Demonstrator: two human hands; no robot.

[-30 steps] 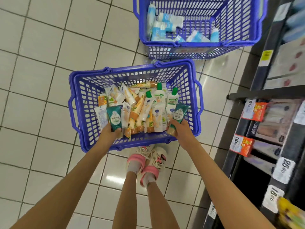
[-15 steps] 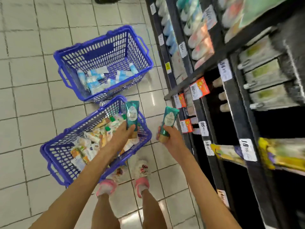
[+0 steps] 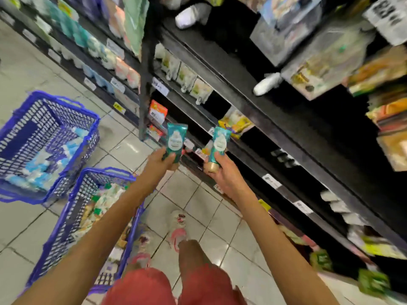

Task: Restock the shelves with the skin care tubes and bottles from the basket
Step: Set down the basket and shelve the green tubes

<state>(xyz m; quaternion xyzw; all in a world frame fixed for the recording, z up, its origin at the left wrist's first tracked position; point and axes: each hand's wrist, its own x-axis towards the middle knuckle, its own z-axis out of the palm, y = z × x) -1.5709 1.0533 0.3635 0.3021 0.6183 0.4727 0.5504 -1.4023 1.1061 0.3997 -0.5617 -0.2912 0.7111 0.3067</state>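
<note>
My left hand (image 3: pixel 161 160) grips a teal skin care tube (image 3: pixel 175 139) held upright. In my right hand (image 3: pixel 222 172) is a second teal tube (image 3: pixel 219 143) with a beige cap at its lower end. Both tubes are raised side by side in front of the black shelving (image 3: pixel 253 111), near a dark gap in a lower shelf. The blue basket (image 3: pixel 72 219) with several tubes and bottles stands on the floor under my left forearm.
A second blue basket (image 3: pixel 44 142) with pale blue tubes stands further left on the tiled floor. The shelves hold packets, tubes and price tags; a black upright post (image 3: pixel 146 69) divides them. My feet in pink sandals (image 3: pixel 178 234) are below.
Both hands lifted the teal tubes out of the basket and raised them toward the shelves. The view swung up and right from the basket to the shelving.
</note>
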